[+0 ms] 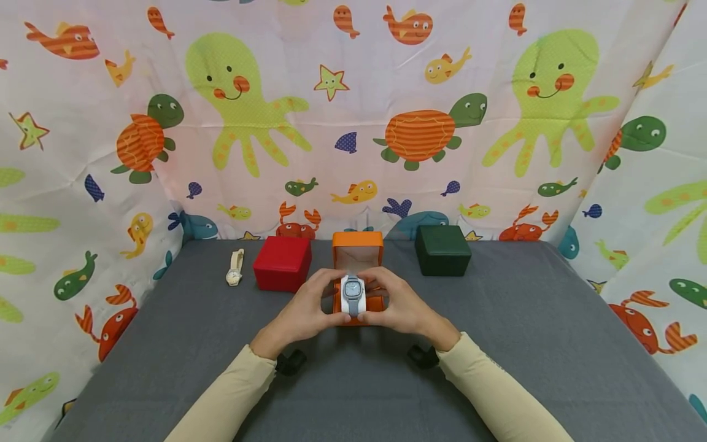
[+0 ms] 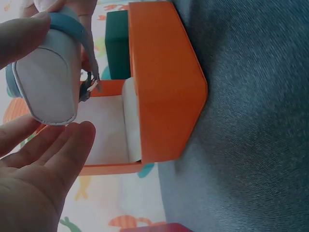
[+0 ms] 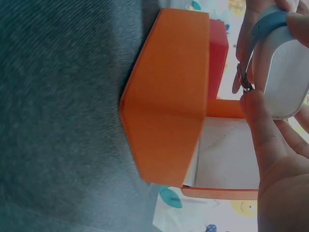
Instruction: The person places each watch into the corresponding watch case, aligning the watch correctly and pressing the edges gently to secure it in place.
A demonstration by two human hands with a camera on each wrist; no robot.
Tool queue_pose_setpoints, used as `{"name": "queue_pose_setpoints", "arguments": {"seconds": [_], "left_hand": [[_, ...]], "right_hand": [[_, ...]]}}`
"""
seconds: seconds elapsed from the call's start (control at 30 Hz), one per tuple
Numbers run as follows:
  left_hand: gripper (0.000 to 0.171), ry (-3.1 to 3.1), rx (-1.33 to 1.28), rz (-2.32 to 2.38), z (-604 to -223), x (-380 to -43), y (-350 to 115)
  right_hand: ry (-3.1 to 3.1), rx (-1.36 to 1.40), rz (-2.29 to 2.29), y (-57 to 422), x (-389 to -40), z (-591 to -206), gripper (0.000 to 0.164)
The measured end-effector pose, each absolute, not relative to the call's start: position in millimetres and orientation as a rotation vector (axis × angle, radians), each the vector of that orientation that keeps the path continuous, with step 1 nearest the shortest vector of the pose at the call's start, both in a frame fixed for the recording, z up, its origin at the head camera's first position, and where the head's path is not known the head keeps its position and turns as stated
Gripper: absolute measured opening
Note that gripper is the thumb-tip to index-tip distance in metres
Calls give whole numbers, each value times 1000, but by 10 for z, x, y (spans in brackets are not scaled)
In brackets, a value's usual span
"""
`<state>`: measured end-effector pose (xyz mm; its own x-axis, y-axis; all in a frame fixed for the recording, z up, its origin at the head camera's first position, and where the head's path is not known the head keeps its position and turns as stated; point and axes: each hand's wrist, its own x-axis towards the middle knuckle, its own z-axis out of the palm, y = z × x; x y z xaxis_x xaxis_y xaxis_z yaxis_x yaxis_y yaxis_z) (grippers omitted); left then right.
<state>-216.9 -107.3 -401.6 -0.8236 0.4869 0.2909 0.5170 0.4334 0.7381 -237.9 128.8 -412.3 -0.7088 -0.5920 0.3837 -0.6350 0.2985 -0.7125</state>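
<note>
A watch (image 1: 352,288) with a grey-blue strap sits round a white cushion (image 2: 47,84), held above the open orange watch box (image 1: 358,236). My left hand (image 1: 310,305) grips the watch and cushion from the left, its thumb on the strap. From the right, my right hand (image 1: 399,305) holds them too, thumb against the strap. One of its fingertips touches the metal buckle (image 3: 245,79) behind the cushion. The strap end with the buckle stands away from the cushion's back. The box's pale inside (image 2: 106,128) shows in both wrist views.
Left of the orange box is a closed red box (image 1: 283,264), with a second watch (image 1: 234,270) on a cream strap beyond it. A closed dark green box (image 1: 443,250) stands to the right. All rest on a grey cloth (image 1: 353,393), before a curtain (image 1: 353,104) printed with sea animals.
</note>
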Motion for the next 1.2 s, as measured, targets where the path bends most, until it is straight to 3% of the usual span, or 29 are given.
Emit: {"name": "queue_pose_setpoints", "arguments": {"seconds": [0.6, 1.2], "left_hand": [[65, -2786, -895, -1080, -4251, -2501, -1057], [64, -2847, -950, -1048, -4283, -2629, -966]], "right_hand": [[-2721, 1120, 1188, 1302, -2628, -4239, 66], [-2791, 1098, 1007, 1362, -2749, -4249, 61]]}}
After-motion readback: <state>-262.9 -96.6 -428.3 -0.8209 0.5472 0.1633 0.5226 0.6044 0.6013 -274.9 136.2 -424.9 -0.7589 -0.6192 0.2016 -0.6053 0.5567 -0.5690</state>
